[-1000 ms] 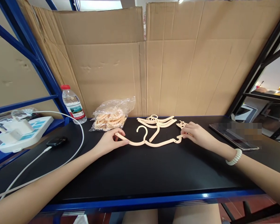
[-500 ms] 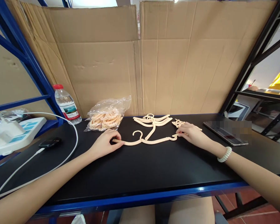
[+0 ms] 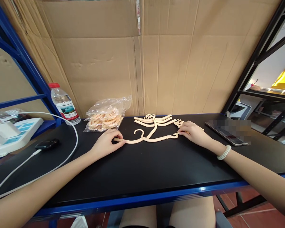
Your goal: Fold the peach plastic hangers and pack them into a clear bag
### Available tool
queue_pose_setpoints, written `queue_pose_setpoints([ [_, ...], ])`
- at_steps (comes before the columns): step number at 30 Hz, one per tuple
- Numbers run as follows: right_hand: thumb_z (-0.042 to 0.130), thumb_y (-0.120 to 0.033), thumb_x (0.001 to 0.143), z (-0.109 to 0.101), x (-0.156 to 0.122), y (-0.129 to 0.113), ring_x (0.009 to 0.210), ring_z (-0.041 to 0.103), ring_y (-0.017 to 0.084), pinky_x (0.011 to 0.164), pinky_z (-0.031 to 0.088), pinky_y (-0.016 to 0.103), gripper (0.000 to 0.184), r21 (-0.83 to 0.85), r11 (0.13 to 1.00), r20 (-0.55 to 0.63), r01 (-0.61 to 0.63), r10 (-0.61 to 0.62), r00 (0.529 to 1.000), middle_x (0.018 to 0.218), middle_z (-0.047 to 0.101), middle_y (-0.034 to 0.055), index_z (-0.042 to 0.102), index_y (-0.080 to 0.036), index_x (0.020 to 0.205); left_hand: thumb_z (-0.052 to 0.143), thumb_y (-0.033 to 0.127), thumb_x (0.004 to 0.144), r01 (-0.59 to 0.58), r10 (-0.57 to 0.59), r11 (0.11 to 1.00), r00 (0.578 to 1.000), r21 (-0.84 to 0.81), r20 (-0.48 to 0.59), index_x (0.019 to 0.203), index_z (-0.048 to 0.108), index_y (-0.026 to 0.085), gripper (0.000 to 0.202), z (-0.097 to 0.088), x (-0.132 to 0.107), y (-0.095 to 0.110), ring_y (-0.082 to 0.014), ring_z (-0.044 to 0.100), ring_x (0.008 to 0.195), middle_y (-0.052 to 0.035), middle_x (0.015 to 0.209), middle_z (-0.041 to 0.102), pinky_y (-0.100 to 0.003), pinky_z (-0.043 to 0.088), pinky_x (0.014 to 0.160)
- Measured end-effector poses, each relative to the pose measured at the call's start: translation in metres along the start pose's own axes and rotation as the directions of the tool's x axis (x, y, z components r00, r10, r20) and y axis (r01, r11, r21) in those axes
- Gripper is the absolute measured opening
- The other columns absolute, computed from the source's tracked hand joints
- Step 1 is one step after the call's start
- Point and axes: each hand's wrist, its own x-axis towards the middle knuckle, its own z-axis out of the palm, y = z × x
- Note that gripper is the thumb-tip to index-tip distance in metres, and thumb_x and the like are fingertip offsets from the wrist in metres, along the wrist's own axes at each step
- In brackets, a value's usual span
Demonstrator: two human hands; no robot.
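Cream hanger (image 3: pixel 158 139) lies on the black table (image 3: pixel 137 171), centre, hook pointing away from the person. Left hand (image 3: pixel 107 141) pinches its left end, thumb against fingers. Right hand (image 3: pixel 192 133) pinches a small hooked piece (image 3: pixel 175 135) at the hanger's right end. More hangers (image 3: pixel 154 125) lie piled just behind (arms overlapping). Clear bag (image 3: pixel 104 117) of similarly coloured pieces beyond the left hand; bottle (image 3: pixel 65 107) upright beside it.
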Motion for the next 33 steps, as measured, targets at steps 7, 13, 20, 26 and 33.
queue_pose_setpoints([
  [7, 0.055, -0.034, 0.088, -0.002, 0.000, 0.002, 0.091, 0.059, 0.027, 0.081, 0.048, 0.043, 0.020, 0.076, 0.996, -0.032, -0.043, 0.046, 0.998, 0.093, 0.069, 0.0096, 0.073, -0.025, 0.091, 0.058, 0.045, 0.081, 0.017, -0.017, 1.000, 1.000, -0.021, -0.015, 0.077, 0.063, 0.021, 0.024, 0.001, 0.001, 0.000, -0.0226, 0.058, 0.084, -0.0040, 0.084, 0.066, -0.032, 0.042, 0.077],
  [13, 0.056, -0.042, 0.083, -0.024, -0.005, 0.005, 0.081, 0.063, 0.024, 0.075, 0.048, 0.039, 0.026, 0.348, 0.880, -0.158, -0.323, 0.395, 0.905, 0.091, 0.071, 0.0077, 0.070, -0.022, 0.092, 0.054, 0.047, 0.084, 0.048, -0.053, 0.997, 0.993, -0.053, -0.104, 0.091, 0.065, 0.022, 0.028, -0.002, -0.002, 0.002, -0.0225, 0.061, 0.087, -0.0046, 0.091, 0.068, -0.031, 0.045, 0.079],
  [20, 0.066, -0.041, 0.072, -0.038, -0.012, 0.017, 0.078, 0.063, 0.024, 0.070, 0.048, 0.037, 0.019, 0.596, 0.676, -0.207, -0.433, 0.651, 0.730, 0.082, 0.070, 0.0069, 0.069, -0.024, 0.079, 0.047, 0.037, 0.087, 0.001, -0.013, 0.994, 0.994, -0.107, -0.110, 0.092, 0.067, 0.021, 0.026, -0.011, -0.003, -0.004, -0.0241, 0.063, 0.094, -0.0069, 0.099, 0.070, -0.032, 0.045, 0.084],
  [26, 0.057, -0.028, 0.079, -0.027, -0.015, -0.006, 0.084, 0.059, 0.025, 0.078, 0.048, 0.042, 0.022, 0.147, 0.980, -0.053, -0.132, 0.141, 0.989, 0.088, 0.067, 0.0083, 0.074, -0.024, 0.093, 0.055, 0.041, 0.085, -0.088, 0.103, 0.982, 0.991, -0.165, 0.084, 0.097, 0.072, 0.025, 0.026, -0.008, -0.004, -0.012, -0.0243, 0.060, 0.102, -0.0070, 0.106, 0.066, -0.034, 0.044, 0.092],
  [33, 0.051, -0.014, 0.080, -0.021, -0.025, -0.019, 0.089, 0.058, 0.026, 0.082, 0.048, 0.043, 0.030, 0.034, 0.997, 0.068, 0.070, -0.072, 0.995, 0.089, 0.064, 0.0081, 0.074, -0.025, 0.094, 0.053, 0.042, 0.088, -0.117, 0.142, 0.977, 0.981, -0.181, 0.129, 0.092, 0.074, 0.026, 0.026, -0.013, -0.007, -0.009, -0.0226, 0.061, 0.096, -0.0061, 0.100, 0.067, -0.033, 0.046, 0.089],
])
